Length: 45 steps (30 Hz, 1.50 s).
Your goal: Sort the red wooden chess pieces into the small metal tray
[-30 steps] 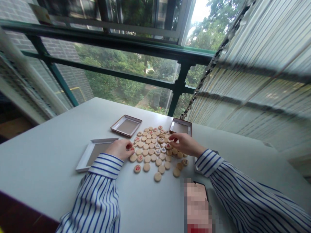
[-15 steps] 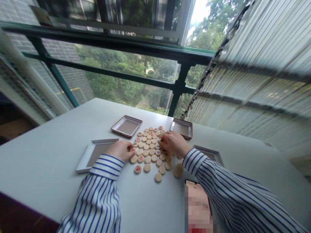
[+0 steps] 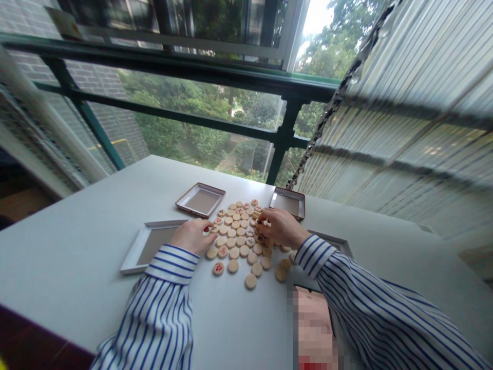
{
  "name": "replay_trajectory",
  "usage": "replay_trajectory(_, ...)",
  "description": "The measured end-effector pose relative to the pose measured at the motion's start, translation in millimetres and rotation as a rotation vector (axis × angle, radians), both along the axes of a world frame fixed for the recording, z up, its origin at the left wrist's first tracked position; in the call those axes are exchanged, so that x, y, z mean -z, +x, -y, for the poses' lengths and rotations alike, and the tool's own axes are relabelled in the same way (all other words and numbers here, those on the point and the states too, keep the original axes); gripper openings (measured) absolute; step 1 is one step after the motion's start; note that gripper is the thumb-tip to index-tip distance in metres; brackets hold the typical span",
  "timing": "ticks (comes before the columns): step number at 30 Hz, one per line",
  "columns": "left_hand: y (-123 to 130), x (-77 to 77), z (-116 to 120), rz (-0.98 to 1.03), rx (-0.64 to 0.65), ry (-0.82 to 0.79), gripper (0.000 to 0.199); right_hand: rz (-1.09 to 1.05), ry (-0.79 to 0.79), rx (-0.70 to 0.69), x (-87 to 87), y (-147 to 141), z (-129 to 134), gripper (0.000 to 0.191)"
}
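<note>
Many round wooden pieces (image 3: 234, 253), some with red or black characters, lie spread over the white table. At the left edge of the pieces is my left hand (image 3: 193, 235), its thumb and forefinger closed in a pinch at a small dark red thing and a piece (image 3: 214, 228) with a dark mark. My right hand (image 3: 283, 226) is at the right side of the pieces, fingers curled down; what its fingertips hold is hidden. A red-marked piece (image 3: 218, 268) lies near the front, apart from the others.
Shallow trays stand around the pieces: back left (image 3: 199, 200), back right (image 3: 288, 203), left (image 3: 134, 252) and right, partly behind my right arm (image 3: 339, 244). A phone (image 3: 314, 313) lies at the front right. Beyond the table are a railing and window.
My right hand has shifted slightly right and toward me. My left hand has moved slightly, and the red-marked piece at its fingertips no longer shows there.
</note>
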<state>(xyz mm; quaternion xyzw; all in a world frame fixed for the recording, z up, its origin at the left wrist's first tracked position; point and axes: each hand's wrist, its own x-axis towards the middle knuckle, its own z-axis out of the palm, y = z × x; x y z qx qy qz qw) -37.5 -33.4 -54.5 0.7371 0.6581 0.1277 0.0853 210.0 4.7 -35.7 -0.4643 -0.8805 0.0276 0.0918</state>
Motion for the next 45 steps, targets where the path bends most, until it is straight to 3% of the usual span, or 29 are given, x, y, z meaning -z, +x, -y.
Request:
replay_trajectory(8, 14, 3.4, -2, 0.108, 0.087, 0.215, 0.031, -0.066, -0.008, 0.108, -8.1, 48, -4, 0.019)
replay_trajectory(14, 28, 9.3, -4, 0.124, 0.166, 0.347, 0.027, 0.0, -0.059, 0.166, -3.0, 66, 1, 0.018)
replay_trajectory(21, 33, 10.2, -4, 0.12, 0.224, 0.353, 0.023, 0.114, -0.1, 0.189, 5.0, 68, 3, 0.018)
replay_trajectory(27, 34, 11.0, -3, 0.129, 0.237, 0.35, 0.024, 0.114, -0.096, 0.179, 1.7, 66, 5, 0.018)
replay_trajectory(32, 35, 11.6, -3, 0.121, 0.234, 0.339, 0.024, -0.063, -0.044, -0.021, -2.1, 47, 13, 0.019)
replay_trajectory(36, 35, 12.3, -4, 0.12, 0.236, 0.34, 0.024, -0.066, -0.068, -0.131, 0.6, 30, 16, 0.019)
replay_trajectory(45, 37, 10.9, -3, 0.105, 0.223, 0.314, 0.025, -0.042, -0.02, -0.053, 5.5, 35, 7, 0.017)
